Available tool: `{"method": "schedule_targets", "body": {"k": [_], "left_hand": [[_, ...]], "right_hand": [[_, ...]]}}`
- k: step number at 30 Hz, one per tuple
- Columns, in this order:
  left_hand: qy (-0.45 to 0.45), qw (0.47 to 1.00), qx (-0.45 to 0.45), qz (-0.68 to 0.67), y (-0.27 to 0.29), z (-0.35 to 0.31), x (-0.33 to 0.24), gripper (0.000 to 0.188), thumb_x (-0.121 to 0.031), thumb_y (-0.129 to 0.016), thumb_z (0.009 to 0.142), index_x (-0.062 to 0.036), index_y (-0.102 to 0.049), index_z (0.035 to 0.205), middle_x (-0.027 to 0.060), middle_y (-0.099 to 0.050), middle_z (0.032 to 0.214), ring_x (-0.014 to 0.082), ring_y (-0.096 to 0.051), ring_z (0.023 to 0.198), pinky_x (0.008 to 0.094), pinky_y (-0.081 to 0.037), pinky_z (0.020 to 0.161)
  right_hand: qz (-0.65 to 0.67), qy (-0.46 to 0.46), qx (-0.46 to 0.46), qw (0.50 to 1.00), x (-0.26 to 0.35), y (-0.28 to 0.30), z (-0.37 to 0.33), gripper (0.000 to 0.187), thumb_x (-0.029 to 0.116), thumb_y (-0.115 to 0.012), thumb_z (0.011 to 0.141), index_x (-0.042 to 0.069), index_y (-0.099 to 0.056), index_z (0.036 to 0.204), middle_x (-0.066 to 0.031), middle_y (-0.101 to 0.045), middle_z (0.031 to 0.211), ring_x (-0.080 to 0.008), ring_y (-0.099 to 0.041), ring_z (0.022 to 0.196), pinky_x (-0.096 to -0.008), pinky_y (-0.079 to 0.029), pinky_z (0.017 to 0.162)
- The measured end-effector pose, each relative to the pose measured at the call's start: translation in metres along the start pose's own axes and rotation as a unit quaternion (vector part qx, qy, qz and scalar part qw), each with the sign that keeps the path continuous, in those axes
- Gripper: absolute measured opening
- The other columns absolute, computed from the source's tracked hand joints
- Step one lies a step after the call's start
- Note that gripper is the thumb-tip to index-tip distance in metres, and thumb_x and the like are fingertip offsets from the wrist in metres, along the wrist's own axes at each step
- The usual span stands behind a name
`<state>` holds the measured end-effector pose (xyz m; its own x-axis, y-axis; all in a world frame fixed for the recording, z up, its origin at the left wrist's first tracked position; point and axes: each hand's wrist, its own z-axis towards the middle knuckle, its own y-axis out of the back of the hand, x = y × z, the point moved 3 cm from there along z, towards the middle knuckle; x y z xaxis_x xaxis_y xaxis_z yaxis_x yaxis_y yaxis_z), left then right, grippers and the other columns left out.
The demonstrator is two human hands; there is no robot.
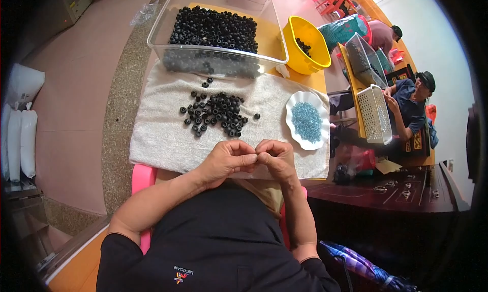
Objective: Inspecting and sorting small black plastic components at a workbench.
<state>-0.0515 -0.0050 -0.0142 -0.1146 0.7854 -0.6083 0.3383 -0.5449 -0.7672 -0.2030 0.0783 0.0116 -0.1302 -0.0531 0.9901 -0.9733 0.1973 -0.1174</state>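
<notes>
Above the near edge of the white towel, my left hand and my right hand meet with fingertips pinched together. Whatever small thing they hold is mostly hidden by the fingers, with only a dark speck at the tips. Just beyond them lies a loose pile of small black round parts with holes, like beads or caps. To the right of the pile, a white wavy-rimmed plate holds many tiny translucent blue pieces.
A clear plastic bin of more black parts stands at the back, beside a yellow tub with a few. At right, another person works near a white perforated basket. A folded umbrella lies lower right.
</notes>
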Motion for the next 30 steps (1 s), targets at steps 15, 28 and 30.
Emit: {"method": "schedule_targets", "body": {"k": [15, 28, 30], "left_hand": [[0.002, 1.000, -0.023, 0.005, 0.001, 0.000, -0.001, 0.013, -0.010, -0.065, 0.093, -0.0022, -0.062, 0.103, 0.0079, -0.066, 0.096, 0.0153, -0.066, 0.087, 0.0300, -0.057, 0.080], [-0.032, 0.997, -0.066, -0.026, 0.003, 0.000, -0.002, 0.014, -0.011, -0.066, 0.093, -0.0042, -0.062, 0.104, 0.0049, -0.065, 0.097, 0.0135, -0.064, 0.087, 0.0291, -0.056, 0.080], [-0.040, 0.996, -0.068, -0.036, 0.003, 0.000, -0.001, 0.014, -0.011, -0.066, 0.093, -0.0044, -0.062, 0.104, 0.0048, -0.065, 0.096, 0.0134, -0.064, 0.087, 0.0290, -0.056, 0.079]], "right_hand": [[-0.004, -0.004, 0.005, 1.000, 0.002, -0.005, -0.002, 0.013, 0.009, -0.066, 0.091, -0.002, -0.063, 0.085, -0.0056, -0.063, 0.085, -0.0139, -0.063, 0.077, -0.0269, -0.053, 0.072], [-0.279, 0.139, -0.045, 0.949, 0.021, -0.023, -0.014, 0.014, 0.000, -0.064, 0.089, 0.000, -0.067, 0.103, -0.0101, -0.064, 0.087, -0.0177, -0.064, 0.078, -0.0271, -0.050, 0.070], [-0.306, 0.159, -0.050, 0.937, 0.023, -0.024, -0.015, 0.019, -0.001, -0.066, 0.088, 0.001, -0.068, 0.106, -0.0113, -0.064, 0.087, -0.0185, -0.064, 0.077, -0.0272, -0.050, 0.068]]}}
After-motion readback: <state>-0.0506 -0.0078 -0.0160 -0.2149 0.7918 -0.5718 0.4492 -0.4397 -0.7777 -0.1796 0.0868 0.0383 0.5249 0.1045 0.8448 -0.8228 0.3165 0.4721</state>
